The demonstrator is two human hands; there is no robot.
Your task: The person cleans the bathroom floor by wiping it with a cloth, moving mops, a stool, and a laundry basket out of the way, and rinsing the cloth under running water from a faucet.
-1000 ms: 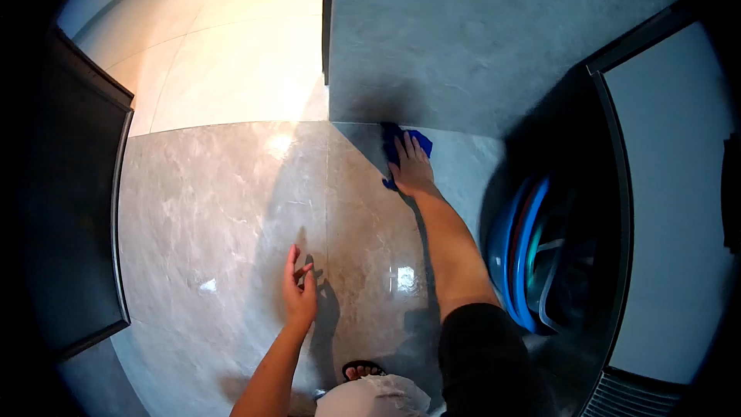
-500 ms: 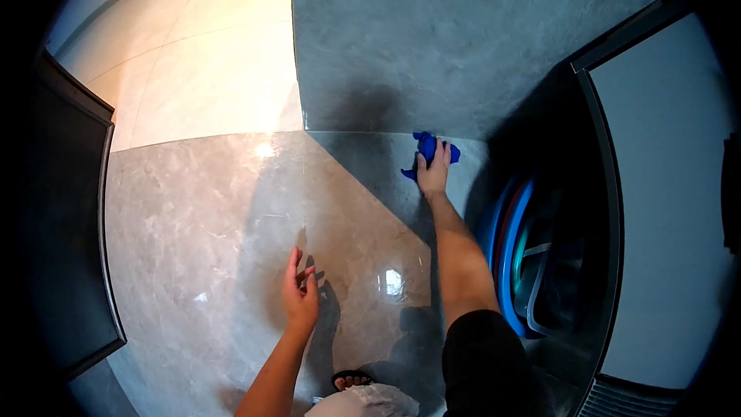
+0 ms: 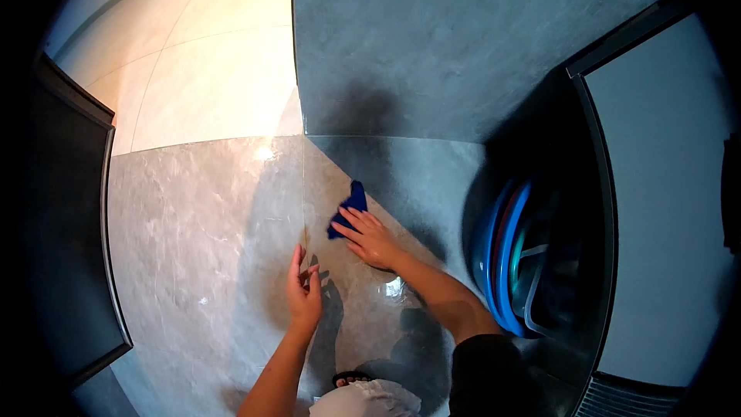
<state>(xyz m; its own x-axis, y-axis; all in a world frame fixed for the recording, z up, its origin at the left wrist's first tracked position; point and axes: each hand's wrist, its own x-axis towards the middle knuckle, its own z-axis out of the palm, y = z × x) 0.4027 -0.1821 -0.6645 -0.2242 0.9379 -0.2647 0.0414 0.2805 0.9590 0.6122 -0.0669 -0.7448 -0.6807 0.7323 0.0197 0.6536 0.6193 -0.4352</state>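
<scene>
Under the fingers of my right hand (image 3: pixel 369 238) lies a dark blue cloth (image 3: pixel 351 205), pressed against the grey tiled floor (image 3: pixel 193 232). Part of the cloth sticks out beyond the fingertips, and the rest is hidden beneath the hand. My left hand (image 3: pixel 305 289) hangs over the floor to the left, with nothing in it; its fingers are apart and loosely bent.
Blue basins (image 3: pixel 502 255) and other tubs stand on edge in a dark recess at the right, beside a grey panel (image 3: pixel 664 208). A grey wall (image 3: pixel 463 38) rises ahead. At the left is a dark framed panel (image 3: pixel 69 216). My sandalled foot (image 3: pixel 351 378) shows below.
My right hand has moved with the blue cloth from beside the wall base back toward me and to the left. My left hand has stayed nearly in place.
</scene>
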